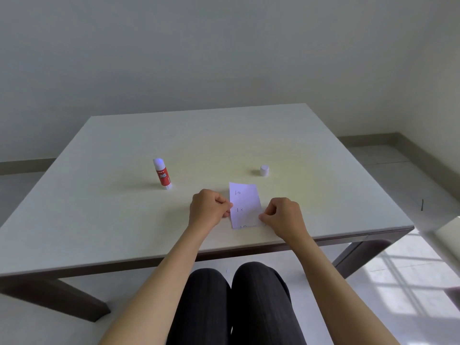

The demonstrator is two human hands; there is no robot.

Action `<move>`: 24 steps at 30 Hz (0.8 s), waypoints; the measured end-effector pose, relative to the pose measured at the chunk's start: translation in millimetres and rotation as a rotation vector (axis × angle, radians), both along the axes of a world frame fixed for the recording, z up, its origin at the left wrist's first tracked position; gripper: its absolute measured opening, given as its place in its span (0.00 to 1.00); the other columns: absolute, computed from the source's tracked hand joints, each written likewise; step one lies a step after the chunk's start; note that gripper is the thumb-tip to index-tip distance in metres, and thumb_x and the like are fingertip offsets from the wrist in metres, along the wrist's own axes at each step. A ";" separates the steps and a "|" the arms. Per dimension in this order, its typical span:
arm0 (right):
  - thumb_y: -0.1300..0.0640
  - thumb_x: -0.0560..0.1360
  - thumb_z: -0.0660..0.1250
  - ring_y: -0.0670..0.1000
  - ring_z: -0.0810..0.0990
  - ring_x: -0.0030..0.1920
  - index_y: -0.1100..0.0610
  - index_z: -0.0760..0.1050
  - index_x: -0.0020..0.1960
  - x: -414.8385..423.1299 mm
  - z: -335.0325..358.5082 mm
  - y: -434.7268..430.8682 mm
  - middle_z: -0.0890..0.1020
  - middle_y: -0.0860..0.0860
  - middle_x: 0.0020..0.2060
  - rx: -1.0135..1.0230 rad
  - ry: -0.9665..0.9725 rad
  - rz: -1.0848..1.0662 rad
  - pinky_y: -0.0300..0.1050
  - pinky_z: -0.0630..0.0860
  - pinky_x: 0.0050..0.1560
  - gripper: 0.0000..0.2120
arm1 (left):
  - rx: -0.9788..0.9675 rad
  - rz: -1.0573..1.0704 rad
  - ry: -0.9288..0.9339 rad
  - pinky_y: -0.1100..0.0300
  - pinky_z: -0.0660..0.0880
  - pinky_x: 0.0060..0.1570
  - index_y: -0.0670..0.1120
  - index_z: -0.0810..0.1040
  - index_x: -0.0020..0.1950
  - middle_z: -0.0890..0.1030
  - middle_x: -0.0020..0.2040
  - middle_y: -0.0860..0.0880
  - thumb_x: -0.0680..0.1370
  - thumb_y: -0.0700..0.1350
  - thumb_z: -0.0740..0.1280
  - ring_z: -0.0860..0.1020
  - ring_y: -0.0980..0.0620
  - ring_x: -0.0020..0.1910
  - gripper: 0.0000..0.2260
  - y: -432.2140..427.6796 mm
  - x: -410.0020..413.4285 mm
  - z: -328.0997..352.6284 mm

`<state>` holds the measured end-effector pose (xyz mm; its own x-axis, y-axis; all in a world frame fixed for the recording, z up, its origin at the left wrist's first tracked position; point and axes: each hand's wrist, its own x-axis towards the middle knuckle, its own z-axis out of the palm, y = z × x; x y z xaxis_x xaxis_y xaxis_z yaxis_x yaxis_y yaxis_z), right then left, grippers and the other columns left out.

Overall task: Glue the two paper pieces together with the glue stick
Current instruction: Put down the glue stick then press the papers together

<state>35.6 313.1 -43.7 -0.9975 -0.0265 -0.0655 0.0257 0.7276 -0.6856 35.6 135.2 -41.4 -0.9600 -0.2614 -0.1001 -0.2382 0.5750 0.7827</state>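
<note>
A small white paper (245,204) with faint printed marks lies near the front edge of the white table (124,220). I can make out only one sheet; whether a second piece lies under it I cannot tell. My left hand (208,207) pinches its left edge. My right hand (283,214) pinches its lower right corner. The red and white glue stick (163,173) stands upright and uncapped to the left, apart from both hands. Its white cap (264,170) stands behind the paper on the right.
The table's front edge runs just below my hands, with my knees (234,295) under it. Grey walls stand behind the table. A tiled floor with sunlight patches (403,277) lies to the right.
</note>
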 end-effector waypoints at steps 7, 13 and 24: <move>0.59 0.75 0.62 0.56 0.75 0.55 0.48 0.70 0.68 3.9 -4.6 -2.0 0.64 0.50 0.71 0.320 0.137 0.195 0.46 0.76 0.42 0.22 | -0.234 -0.043 0.104 0.56 0.72 0.39 0.40 0.78 0.38 0.82 0.38 0.45 0.69 0.40 0.72 0.79 0.45 0.42 0.05 4.2 -3.0 -5.9; 0.62 0.77 0.53 0.56 0.63 0.68 0.49 0.66 0.69 6.0 -17.1 -7.4 0.62 0.41 0.75 0.570 0.219 0.268 0.46 0.71 0.47 0.21 | -0.610 -0.483 0.122 0.54 0.62 0.68 0.51 0.68 0.71 0.67 0.74 0.52 0.79 0.47 0.63 0.62 0.48 0.73 0.20 -9.8 -14.8 -9.2; 0.57 0.80 0.51 0.56 0.50 0.77 0.51 0.64 0.71 11.1 -21.4 -46.6 0.62 0.43 0.75 0.526 0.263 0.397 0.54 0.52 0.73 0.20 | -0.650 -0.604 -0.053 0.47 0.48 0.74 0.53 0.56 0.76 0.53 0.78 0.58 0.73 0.63 0.63 0.48 0.50 0.78 0.35 -74.9 -3.0 -9.6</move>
